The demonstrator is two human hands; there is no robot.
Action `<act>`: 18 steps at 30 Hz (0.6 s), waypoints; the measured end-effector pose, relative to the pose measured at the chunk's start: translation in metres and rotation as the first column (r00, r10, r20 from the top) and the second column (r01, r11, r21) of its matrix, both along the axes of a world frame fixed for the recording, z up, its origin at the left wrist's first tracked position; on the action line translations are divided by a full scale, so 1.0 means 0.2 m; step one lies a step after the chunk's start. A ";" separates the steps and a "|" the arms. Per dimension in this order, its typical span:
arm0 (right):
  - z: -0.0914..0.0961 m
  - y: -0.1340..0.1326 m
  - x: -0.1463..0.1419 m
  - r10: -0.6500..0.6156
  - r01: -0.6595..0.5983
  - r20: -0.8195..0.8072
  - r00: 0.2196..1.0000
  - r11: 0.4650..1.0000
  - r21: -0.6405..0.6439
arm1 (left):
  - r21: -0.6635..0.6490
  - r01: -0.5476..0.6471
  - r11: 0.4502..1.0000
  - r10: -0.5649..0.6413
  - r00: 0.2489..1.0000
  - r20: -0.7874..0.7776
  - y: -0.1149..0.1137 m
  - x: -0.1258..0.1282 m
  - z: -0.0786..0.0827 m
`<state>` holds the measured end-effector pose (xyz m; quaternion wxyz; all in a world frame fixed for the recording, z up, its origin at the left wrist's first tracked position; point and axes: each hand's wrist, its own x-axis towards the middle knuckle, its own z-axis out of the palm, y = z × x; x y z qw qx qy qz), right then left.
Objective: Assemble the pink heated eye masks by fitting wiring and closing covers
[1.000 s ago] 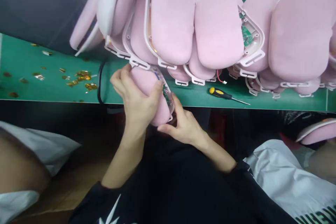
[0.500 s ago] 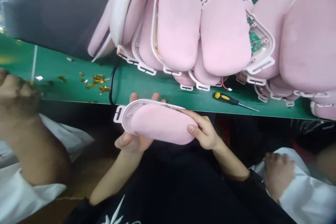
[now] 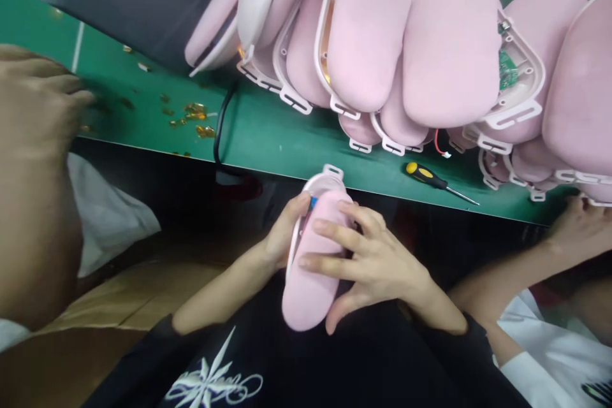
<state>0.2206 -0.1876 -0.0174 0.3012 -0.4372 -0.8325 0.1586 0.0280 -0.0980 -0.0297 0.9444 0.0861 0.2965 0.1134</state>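
Note:
A pink plastic housing (image 3: 310, 293) is held in front of my body, just off the table's front edge. Its two shells sit askew, and a strap loop sticks out at the far end. My left hand (image 3: 285, 229) grips its left side, the thumb near a small blue part in the gap; the other left fingers are hidden beneath. Across the upper shell lie the spread fingers of my right hand (image 3: 366, 255), pressing on it, with the thumb along the near right side.
Pink housings (image 3: 368, 32) are piled along the table (image 3: 268, 146), some showing green circuit boards. A yellow-black screwdriver (image 3: 425, 175) lies near the edge. Gold tape scraps (image 3: 196, 111), a black cable (image 3: 222, 127) and a dark box (image 3: 134, 0) are leftward. Co-workers' arms flank both sides.
The housing has turned from lying crosswise to pointing away from me. My right hand has moved from its right end onto its upper shell. The right co-worker's hand has reached the table edge.

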 end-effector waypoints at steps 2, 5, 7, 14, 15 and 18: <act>0.00 0.02 -0.01 0.068 -0.066 0.095 0.993 0.997 -0.029 | -0.102 0.161 0.982 -0.150 0.983 0.106 -0.02 -0.01 -0.03; -0.01 0.03 -0.01 0.041 -0.032 0.156 0.987 0.998 -0.055 | -0.134 0.199 0.971 -0.172 0.968 0.184 -0.05 -0.04 -0.11; -0.01 0.04 0.00 0.021 -0.018 0.164 0.986 1.000 -0.022 | -0.135 0.202 0.970 -0.166 0.956 0.242 -0.06 -0.06 -0.15; 0.04 0.08 0.03 0.001 -0.029 0.296 0.955 0.996 0.089 | -0.193 0.263 0.945 -0.191 0.926 0.327 0.04 -0.04 -0.09; 0.03 0.08 0.03 -0.010 -0.019 0.298 0.954 0.996 0.093 | -0.196 0.249 0.948 -0.182 0.934 0.308 0.05 -0.04 -0.07; -0.03 0.07 0.03 -0.086 0.079 0.183 0.979 0.996 0.043 | -0.137 0.144 0.980 -0.108 0.965 0.239 0.00 -0.03 -0.08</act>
